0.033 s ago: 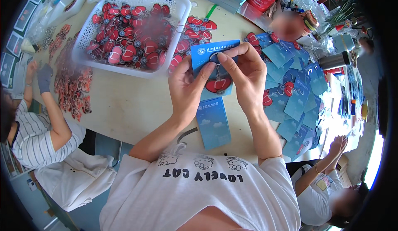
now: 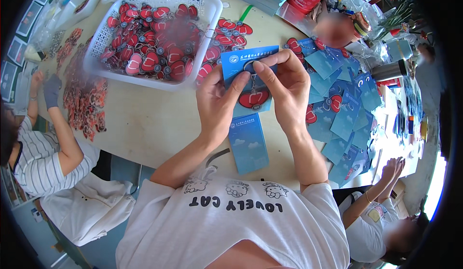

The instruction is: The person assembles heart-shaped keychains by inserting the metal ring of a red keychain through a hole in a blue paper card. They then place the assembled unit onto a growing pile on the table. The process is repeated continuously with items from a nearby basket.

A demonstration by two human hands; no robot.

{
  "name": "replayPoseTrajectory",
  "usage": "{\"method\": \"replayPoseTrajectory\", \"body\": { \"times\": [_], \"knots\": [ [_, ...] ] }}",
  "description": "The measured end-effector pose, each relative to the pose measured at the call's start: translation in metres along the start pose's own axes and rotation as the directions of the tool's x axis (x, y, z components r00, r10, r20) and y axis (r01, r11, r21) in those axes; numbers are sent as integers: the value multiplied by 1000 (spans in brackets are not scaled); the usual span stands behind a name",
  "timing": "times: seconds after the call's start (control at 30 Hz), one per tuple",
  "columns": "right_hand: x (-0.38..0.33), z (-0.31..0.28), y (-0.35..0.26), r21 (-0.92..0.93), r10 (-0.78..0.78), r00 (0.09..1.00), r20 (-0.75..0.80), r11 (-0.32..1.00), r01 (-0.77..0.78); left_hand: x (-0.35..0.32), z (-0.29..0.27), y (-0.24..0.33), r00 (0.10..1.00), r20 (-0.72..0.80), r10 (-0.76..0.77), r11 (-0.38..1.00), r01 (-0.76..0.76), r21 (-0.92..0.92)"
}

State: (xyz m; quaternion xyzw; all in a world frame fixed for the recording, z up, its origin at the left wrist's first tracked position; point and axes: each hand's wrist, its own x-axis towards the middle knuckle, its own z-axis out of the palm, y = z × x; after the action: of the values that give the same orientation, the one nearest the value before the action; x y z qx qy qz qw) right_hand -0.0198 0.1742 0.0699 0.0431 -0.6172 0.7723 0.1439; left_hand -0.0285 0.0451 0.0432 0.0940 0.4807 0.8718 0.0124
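Observation:
Between my two hands, above the table, is a blue backing card point(image 2: 231, 59) with a red keychain point(image 2: 254, 99) against its front. My left hand point(image 2: 219, 97) grips the card's left side, its thumb beside the keychain's ring. My right hand point(image 2: 284, 83) closes on the right side, thumb pressing by the dark round piece at the top of the keychain. The red charm hangs from a short chain below my thumbs. Under my hands, a stack of blue cards point(image 2: 248, 146) lies on the table; whether it is one or several cards, I cannot tell.
A white plastic basket point(image 2: 144, 83) full of red keychains stands at the left. Blue cards with keychains point(image 2: 337, 110) spread in a pile on the right. Orange keychains point(image 2: 87, 105) lie farther left. Co-workers sit on both sides, one wearing a grey glove point(image 2: 52, 91).
My hands, the card and the keychain stay almost still. The co-worker's hands at the right shift slightly.

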Motion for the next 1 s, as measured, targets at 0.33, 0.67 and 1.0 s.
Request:
{"method": "replayPoseTrajectory", "body": {
  "times": [0.33, 0.67, 1.0],
  "knots": [
    [-1, 12, -12, 56, -81, 994, 69, 995, 77, 0, 1, 11, 999, 34, -4, 998, 2, 56],
    [-3, -23, -13, -187, 142, 970, 199, 977, -105, -14, 1, -10, 997, 72, 6, 998, -10, 58],
    [59, -220, -5, -873, -236, 902, -362, 424, -240, -43, -56, -21, 905, 379, -195, 132, -358, 924]
  ]
}}
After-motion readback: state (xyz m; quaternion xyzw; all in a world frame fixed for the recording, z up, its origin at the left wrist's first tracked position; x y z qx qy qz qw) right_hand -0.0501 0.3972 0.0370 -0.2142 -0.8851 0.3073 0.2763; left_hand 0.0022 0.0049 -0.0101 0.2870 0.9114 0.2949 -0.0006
